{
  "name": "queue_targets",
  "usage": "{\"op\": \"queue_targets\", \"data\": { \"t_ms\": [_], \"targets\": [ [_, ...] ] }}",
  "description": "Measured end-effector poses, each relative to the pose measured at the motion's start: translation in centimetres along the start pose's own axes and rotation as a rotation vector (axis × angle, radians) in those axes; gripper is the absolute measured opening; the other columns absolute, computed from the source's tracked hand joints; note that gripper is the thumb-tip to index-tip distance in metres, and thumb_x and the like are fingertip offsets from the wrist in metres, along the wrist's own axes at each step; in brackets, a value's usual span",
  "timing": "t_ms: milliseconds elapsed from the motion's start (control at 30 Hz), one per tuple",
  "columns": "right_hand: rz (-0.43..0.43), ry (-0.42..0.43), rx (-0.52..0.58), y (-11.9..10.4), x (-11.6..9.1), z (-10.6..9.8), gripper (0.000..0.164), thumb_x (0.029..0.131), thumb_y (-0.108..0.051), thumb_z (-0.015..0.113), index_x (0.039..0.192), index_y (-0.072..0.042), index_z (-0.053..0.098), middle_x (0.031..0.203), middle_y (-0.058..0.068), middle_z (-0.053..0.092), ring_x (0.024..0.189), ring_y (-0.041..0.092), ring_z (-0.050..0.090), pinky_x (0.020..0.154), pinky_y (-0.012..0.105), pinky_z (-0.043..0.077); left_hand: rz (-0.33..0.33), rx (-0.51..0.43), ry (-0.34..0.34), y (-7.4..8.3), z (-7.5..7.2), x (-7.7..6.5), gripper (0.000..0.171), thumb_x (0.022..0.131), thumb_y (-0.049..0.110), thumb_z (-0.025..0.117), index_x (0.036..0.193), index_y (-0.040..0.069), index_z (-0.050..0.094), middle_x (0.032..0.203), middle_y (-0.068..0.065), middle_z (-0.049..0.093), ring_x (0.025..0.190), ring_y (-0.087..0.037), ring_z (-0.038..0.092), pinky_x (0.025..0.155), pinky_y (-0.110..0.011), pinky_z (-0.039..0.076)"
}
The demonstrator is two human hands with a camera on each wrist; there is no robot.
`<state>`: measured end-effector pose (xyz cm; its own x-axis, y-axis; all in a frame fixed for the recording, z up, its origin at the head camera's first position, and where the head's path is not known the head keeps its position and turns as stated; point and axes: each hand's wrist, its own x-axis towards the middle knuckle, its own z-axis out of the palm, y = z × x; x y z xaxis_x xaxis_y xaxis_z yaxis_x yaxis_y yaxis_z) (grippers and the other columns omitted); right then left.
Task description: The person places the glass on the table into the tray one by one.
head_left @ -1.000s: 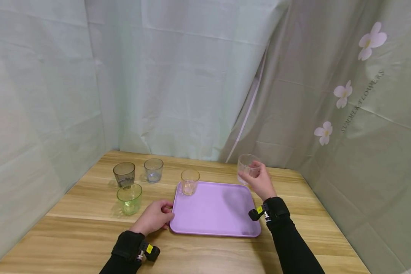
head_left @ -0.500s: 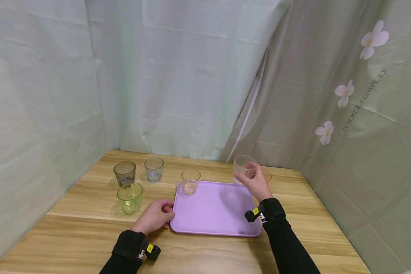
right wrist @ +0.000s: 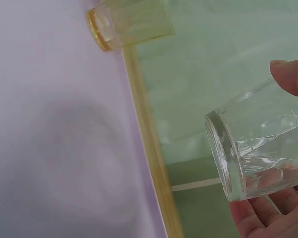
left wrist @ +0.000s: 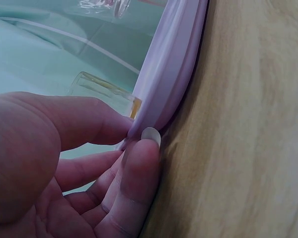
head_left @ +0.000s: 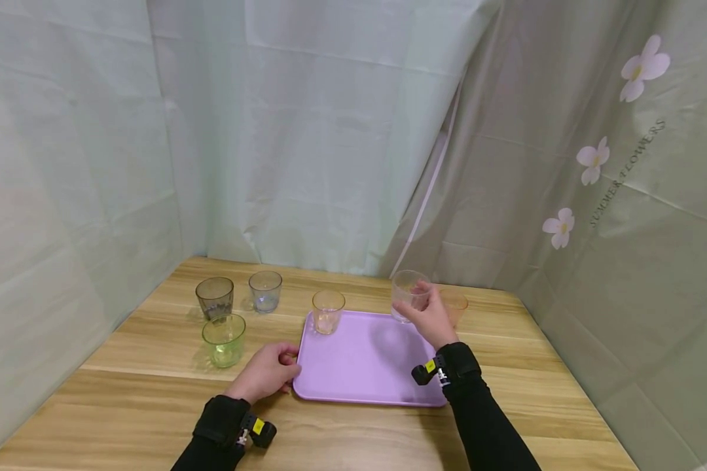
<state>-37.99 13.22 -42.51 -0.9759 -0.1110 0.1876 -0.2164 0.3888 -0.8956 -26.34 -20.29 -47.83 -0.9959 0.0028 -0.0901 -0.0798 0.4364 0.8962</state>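
Your left hand (head_left: 265, 374) has its thumb and pointing finger close together, pinching the rim of the light purple, flat plastic tray (head_left: 368, 366). It holds the left edge, not far from the near left corner. The tray lies flat on the light brown wooden table (head_left: 153, 399).

Your right hand (head_left: 435, 320) is bent partway round the clear, round drinking glass (head_left: 405, 296), thumb on one side and fingers on the other. The glass is upright and up in the air by the tray's far edge, close to its far right corner. A soft shadow falls on the tray.

The yellow-brown see-through glass (head_left: 327, 316) stands in the tray's far left corner. Past the tray's far right corner is an orange see-through glass (head_left: 456, 307), partly hidden by your right hand.

Three more glasses stand left of the tray: a smoky grey one (head_left: 215, 299) nearest the table's left edge, a pale blue one (head_left: 265, 292) nearer the far edge, and a green one (head_left: 224, 342) closest to your left hand.
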Motion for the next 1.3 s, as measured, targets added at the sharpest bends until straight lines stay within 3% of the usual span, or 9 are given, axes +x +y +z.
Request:
{"op": "queue_targets", "data": {
  "t_ms": [233, 667, 1167, 1300],
  "targets": [
    [0.006, -0.011, 0.014, -0.1, -0.2, 0.9, 0.088, 0.095, -0.029, 0.086, 0.163, -0.005, 0.036, 0.155, 0.016, 0.052, 0.134, 0.033, 0.051, 0.116, 0.047, 0.042, 0.007, 0.007, 0.003, 0.1, 0.0, -0.1, 0.04, 0.097, -0.001, 0.073, 0.135, -0.01, 0.066, 0.096, -0.012, 0.066, 0.071, -0.02, 0.066, 0.063, -0.035, 0.063],
    [0.0, -0.015, 0.02, 0.4, 0.0, 2.6, 0.089, 0.093, -0.028, 0.087, 0.162, -0.001, 0.038, 0.151, 0.02, 0.056, 0.124, 0.03, 0.055, 0.101, 0.036, 0.045, 0.011, 0.007, 0.002, 0.1, 0.0, -0.1, 0.041, 0.096, -0.001, 0.073, 0.135, -0.011, 0.066, 0.096, -0.012, 0.066, 0.071, -0.019, 0.065, 0.063, -0.035, 0.063],
    [0.018, -0.03, -0.005, 1.1, 0.0, 4.5, 0.085, 0.091, -0.031, 0.089, 0.158, -0.005, 0.044, 0.146, 0.015, 0.06, 0.118, 0.025, 0.058, 0.1, 0.034, 0.047, -0.001, 0.011, 0.011, 0.4, 0.0, -0.4, 0.041, 0.096, -0.001, 0.074, 0.135, -0.011, 0.066, 0.096, -0.012, 0.066, 0.072, -0.02, 0.065, 0.064, -0.035, 0.064],
    [-0.001, -0.048, 0.007, 1.1, 0.0, 5.1, 0.086, 0.093, -0.029, 0.088, 0.159, 0.0, 0.042, 0.149, 0.021, 0.058, 0.118, 0.027, 0.057, 0.1, 0.035, 0.047, -0.003, 0.008, 0.011, 0.5, 0.0, -0.3, 0.041, 0.097, 0.0, 0.074, 0.136, -0.011, 0.066, 0.097, -0.012, 0.066, 0.072, -0.02, 0.065, 0.064, -0.035, 0.064]
  ]
}}
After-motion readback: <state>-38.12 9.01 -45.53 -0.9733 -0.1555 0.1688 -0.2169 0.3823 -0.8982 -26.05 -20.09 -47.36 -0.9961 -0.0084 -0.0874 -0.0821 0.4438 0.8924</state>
